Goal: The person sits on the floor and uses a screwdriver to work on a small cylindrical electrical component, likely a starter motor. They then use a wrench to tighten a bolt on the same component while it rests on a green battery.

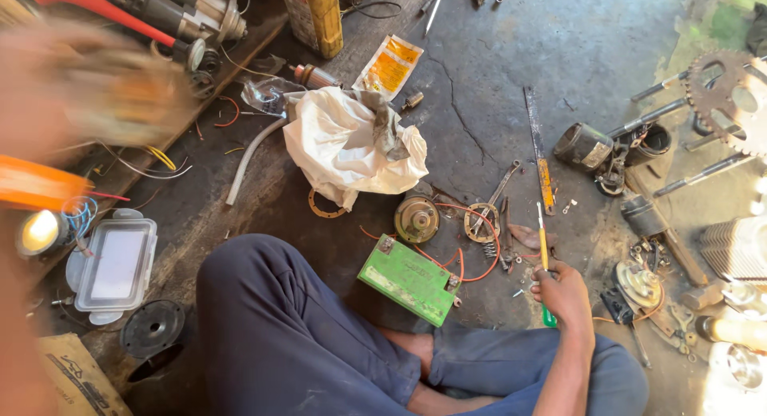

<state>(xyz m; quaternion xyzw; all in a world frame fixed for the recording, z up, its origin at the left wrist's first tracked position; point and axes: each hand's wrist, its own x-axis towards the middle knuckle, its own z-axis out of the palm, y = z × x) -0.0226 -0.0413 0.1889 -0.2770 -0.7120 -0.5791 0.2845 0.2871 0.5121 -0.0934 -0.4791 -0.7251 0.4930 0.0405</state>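
- The cracked, oily concrete floor (511, 73) carries everything
- A green battery (410, 279) lies on it — red wires trailing
- A crumpled white bag (343, 144), a clear plastic box (112, 266), a sprocket (731, 97) and wrenches (495, 196) lie scattered

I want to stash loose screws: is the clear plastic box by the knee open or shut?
Shut. The clear box lies flat on the floor with its lid seated on top and the side latch tabs folded down. What is inside cannot be told.
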